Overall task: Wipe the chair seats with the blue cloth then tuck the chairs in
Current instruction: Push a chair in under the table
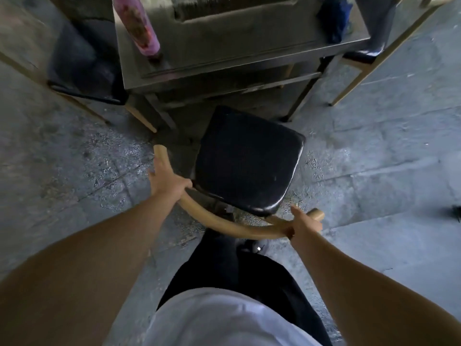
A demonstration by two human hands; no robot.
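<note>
A chair with a black padded seat (247, 161) and a curved wooden backrest (224, 227) stands in front of me, its front edge close to the dark table (249, 56). My left hand (167, 181) grips the backrest near its left end. My right hand (305, 224) grips the same rail near its right end. The blue cloth (334, 18) lies crumpled on the table's far right corner, held by neither hand.
A pink bottle (139, 23) stands on the table's left side. Another chair with a black seat (84, 68) stands at the left, and a third chair (361, 56) at the right. Grey paved floor (374, 151) surrounds everything. My legs are just behind the chair.
</note>
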